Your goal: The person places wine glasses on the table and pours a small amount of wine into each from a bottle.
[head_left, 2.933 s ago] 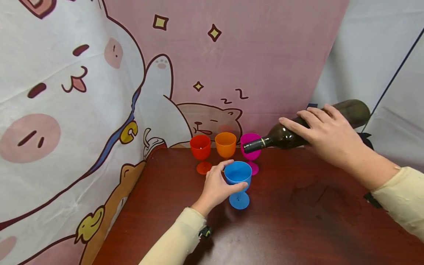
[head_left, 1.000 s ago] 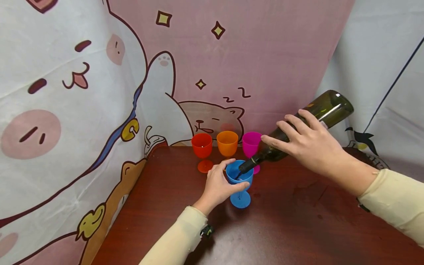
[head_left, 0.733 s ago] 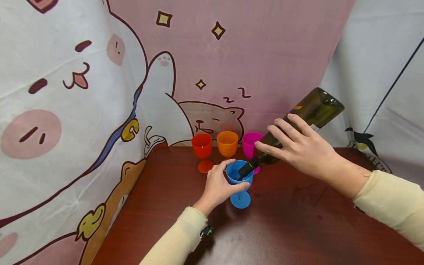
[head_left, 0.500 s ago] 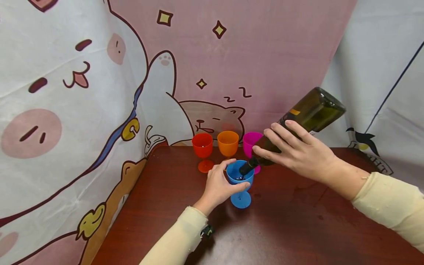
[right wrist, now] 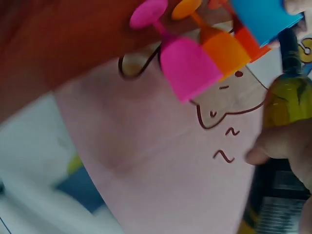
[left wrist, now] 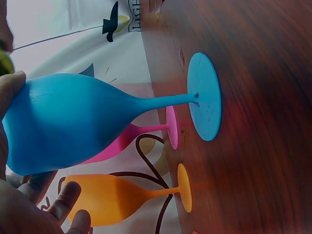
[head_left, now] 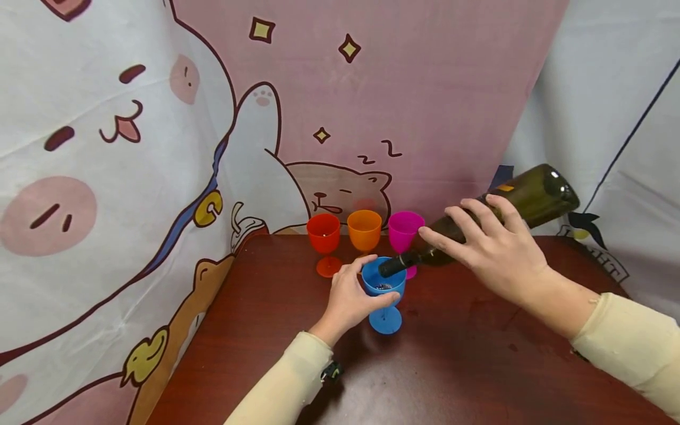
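My left hand [head_left: 350,295] holds a blue goblet [head_left: 385,298] by its bowl, thumb on the near side and fingers round the far side. The goblet's foot rests on the table. In my right hand [head_left: 499,254] is a dark green glass wine bottle [head_left: 547,195], gripped round its body and tilted neck-down to the left. Its mouth is inside the goblet's rim, above some dark liquid with bubbles at the bottom of the bowl. In the right wrist view the bottle [right wrist: 287,100] shows a dark label and yellowish glass near the neck.
Behind the blue goblet stand a red goblet [head_left: 323,233], an orange goblet [head_left: 364,230] and a magenta goblet [head_left: 405,227] in a row on the dark red-brown table [head_left: 451,366]. A cartoon-printed cloth [head_left: 425,106] hangs behind the table's far edge.
My right hand brought the bottle down to the left, its neck entering the blue goblet, and tipped it steeply. Since half a second ago the bottle has levelled somewhat. The left hand stays put.
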{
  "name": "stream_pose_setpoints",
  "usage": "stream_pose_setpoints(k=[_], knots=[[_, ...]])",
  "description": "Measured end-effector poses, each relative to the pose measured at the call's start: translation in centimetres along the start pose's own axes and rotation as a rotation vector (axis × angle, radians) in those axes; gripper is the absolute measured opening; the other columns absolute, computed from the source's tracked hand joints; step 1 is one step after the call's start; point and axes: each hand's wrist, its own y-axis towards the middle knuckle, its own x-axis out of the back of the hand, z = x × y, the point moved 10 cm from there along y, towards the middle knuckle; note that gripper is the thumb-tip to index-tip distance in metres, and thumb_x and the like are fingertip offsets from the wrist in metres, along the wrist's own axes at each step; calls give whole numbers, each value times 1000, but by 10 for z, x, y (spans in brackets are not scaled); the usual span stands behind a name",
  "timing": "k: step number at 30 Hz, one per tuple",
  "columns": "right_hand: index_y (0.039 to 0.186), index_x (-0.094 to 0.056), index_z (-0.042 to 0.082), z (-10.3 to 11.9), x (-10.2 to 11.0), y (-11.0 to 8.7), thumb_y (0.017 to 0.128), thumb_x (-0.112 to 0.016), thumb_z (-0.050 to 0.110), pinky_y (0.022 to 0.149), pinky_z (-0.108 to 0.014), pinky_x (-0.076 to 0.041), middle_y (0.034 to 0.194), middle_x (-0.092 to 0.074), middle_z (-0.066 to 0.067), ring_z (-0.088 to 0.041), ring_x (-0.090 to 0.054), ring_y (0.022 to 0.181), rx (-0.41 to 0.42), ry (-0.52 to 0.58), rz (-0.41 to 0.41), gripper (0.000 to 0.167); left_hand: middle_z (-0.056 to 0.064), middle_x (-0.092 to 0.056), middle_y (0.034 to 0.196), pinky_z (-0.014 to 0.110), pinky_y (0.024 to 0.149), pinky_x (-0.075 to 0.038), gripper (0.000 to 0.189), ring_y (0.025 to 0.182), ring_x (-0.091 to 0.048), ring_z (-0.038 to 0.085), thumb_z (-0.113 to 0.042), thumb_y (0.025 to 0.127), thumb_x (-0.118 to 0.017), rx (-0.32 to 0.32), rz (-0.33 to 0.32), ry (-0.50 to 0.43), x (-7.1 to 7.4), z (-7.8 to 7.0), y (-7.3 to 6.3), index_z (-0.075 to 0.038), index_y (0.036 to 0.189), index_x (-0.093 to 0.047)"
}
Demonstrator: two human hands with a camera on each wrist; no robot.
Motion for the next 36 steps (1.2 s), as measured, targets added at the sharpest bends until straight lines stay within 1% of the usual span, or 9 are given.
stream_pose_setpoints(k=[3,8,14,17,21,26,31,34,36], knots=[[146,-63,31,-7,-16,-22,95,-66,0,97,-70,-46,121,-67,-23,-49,-63,111,-163,83,184,60,3,-64,138,44,93,-53,85,128,-49,25,-55,77,-92,-3,3,-4,-1,0,0,-36,151,-56],[151,-56,36,-19,-46,-70,62,-99,17,87,-68,-49,123,-71,-17,-47,-66,109,-511,285,466,101,3,-64,137,44,92,-55,84,128,-50,25,-55,77,-92,-3,1,-18,0,-1,0,-36,151,-56],[161,-46,26,-36,-63,-141,70,-101,30,72,-52,-56,133,-69,-25,-44,-69,108,-936,700,570,106,2,-63,138,46,92,-58,85,130,-52,24,-55,77,-91,5,18,-30,-2,0,0,-37,151,-54],[166,-38,22,-52,-61,-183,75,-100,34,72,-34,-53,133,-70,-18,-12,-68,105,-1116,789,552,110,1,-63,138,46,92,-58,85,130,-52,23,-55,77,-91,6,22,-34,-3,-1,0,-37,151,-54],[167,-30,29,-77,-50,-240,80,-96,35,70,-13,-43,126,-63,11,22,-45,96,-1321,761,504,110,1,-63,138,46,92,-58,86,129,-52,23,-55,77,-92,5,16,-33,-3,0,-1,-36,151,-54],[164,-35,36,-104,-28,-292,83,-95,27,78,-3,-37,126,-52,25,21,-42,101,-1477,676,361,101,2,-63,138,45,92,-59,86,129,-53,23,-55,77,-92,2,11,-32,-1,0,-2,-35,151,-55],[162,-41,32,-123,-9,-326,82,-91,9,89,2,-34,128,-45,39,23,-42,107,-1585,549,170,97,1,-63,138,46,93,-58,85,130,-52,23,-54,77,-92,5,12,-34,-1,1,-2,-35,151,-54],[165,-36,29,-129,2,-337,81,-87,3,112,-4,-31,146,-44,34,13,-46,131,-1598,494,42,102,1,-63,139,47,93,-58,85,130,-52,24,-55,77,-91,5,13,-32,-2,2,-3,-36,151,-54],[168,-28,31,-131,9,-344,83,-87,11,125,-14,-26,161,-37,28,4,-40,149,-1614,440,9,105,1,-63,139,47,93,-58,85,130,-52,24,-55,77,-91,3,14,-30,-2,2,-3,-36,151,-54]])
